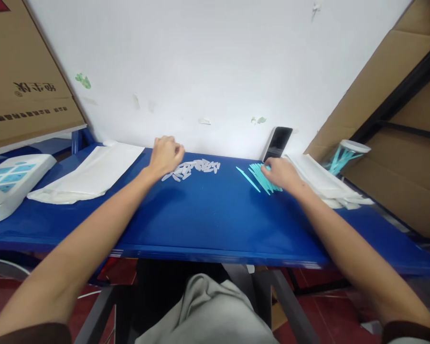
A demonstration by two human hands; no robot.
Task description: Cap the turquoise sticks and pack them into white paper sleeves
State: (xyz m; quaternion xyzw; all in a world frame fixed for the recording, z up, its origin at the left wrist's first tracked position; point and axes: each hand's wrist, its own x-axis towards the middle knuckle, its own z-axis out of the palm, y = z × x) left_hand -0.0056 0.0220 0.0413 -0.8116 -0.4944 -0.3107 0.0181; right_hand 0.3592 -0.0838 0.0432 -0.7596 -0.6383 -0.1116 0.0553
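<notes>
My left hand (166,155) hovers at the left end of a loose pile of small, clear whitish flat pieces (200,166). Its fingers are curled together, and whatever they may hold is hidden. On the right, my right hand (280,172) reaches down to a bunch of slim teal sticks (261,177), its bent fingertips touching them at the upper right. Whether a stick is between those fingers is hard to make out. One teal stick (248,179) lies a little apart, left of the bunch.
A phone (277,143) leans on the wall behind the sticks. White bags lie at the left (89,172) and right (326,181) of the blue table (215,220). A clear tub (344,157) holds more teal sticks. A white device (17,181) stands far left, below a cardboard box (28,81).
</notes>
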